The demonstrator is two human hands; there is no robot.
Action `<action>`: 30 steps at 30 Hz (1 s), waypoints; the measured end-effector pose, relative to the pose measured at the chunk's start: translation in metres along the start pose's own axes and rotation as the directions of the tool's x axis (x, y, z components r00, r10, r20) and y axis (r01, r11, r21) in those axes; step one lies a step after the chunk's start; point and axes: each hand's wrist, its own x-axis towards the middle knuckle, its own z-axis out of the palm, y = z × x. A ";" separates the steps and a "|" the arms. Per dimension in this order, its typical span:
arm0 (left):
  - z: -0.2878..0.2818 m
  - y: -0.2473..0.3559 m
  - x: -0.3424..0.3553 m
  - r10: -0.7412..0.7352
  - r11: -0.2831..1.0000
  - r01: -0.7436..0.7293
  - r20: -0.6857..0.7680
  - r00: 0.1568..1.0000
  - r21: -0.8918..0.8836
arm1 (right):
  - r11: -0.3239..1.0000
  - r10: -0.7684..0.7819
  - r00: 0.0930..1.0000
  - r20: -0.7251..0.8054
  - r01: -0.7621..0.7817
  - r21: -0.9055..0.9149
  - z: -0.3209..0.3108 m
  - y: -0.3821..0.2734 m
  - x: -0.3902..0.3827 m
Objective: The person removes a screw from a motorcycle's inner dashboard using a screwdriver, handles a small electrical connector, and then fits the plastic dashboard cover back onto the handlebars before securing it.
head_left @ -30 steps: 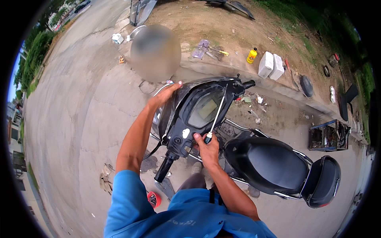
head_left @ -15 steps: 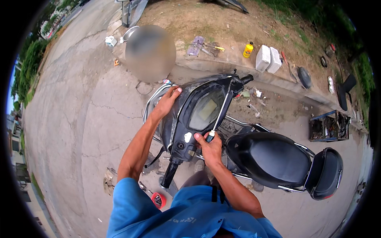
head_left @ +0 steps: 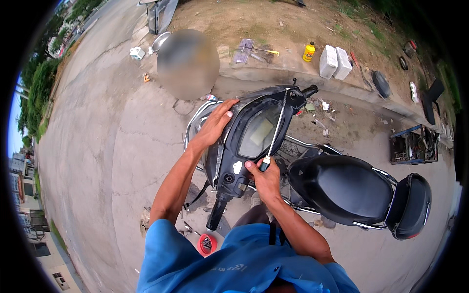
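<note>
A black scooter handlebar head, with a clear-covered instrument panel [head_left: 258,133], stands in front of me. My left hand [head_left: 215,126] lies on the dark front cowl left of the panel, fingers stretched out and holding nothing. My right hand [head_left: 266,178] is closed round the handle of a long screwdriver [head_left: 278,124], with the thumb over the panel's near edge. Its thin metal shaft runs up along the panel's right side, and I cannot make out exactly what its tip touches. A black grip [head_left: 216,213] points toward me.
Right of my hand is the black seat [head_left: 342,188]. On the far ledge are a yellow bottle [head_left: 309,52], white blocks [head_left: 328,62] and a yellow-handled tool [head_left: 267,51]. A tool-filled crate [head_left: 414,145] stands right, a red bowl [head_left: 207,244] near me. A blurred patch hides the area beyond.
The whole view has shifted slightly. My left hand's fingers have stretched out farther along the cowl. My right hand still grips the screwdriver, its shaft along the panel's right side.
</note>
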 end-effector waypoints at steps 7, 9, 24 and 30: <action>-0.001 0.013 -0.010 0.044 0.996 -0.046 0.020 0.999 0.071 | 0.996 -0.017 1.000 0.015 0.019 -0.086 -0.003 0.001 0.001; 0.002 0.026 -0.012 0.082 0.987 -0.085 0.030 0.996 0.135 | 0.993 -0.049 0.998 0.041 0.053 -0.102 -0.010 0.005 0.004; 0.012 0.052 -0.019 0.011 0.958 0.044 -0.191 0.981 0.284 | 0.833 -0.530 0.734 0.425 0.545 0.099 0.049 -0.191 0.165; 0.017 0.047 -0.020 0.017 0.966 0.046 -0.238 0.971 0.253 | 0.862 -0.363 0.777 0.514 0.489 -0.131 0.087 -0.152 0.186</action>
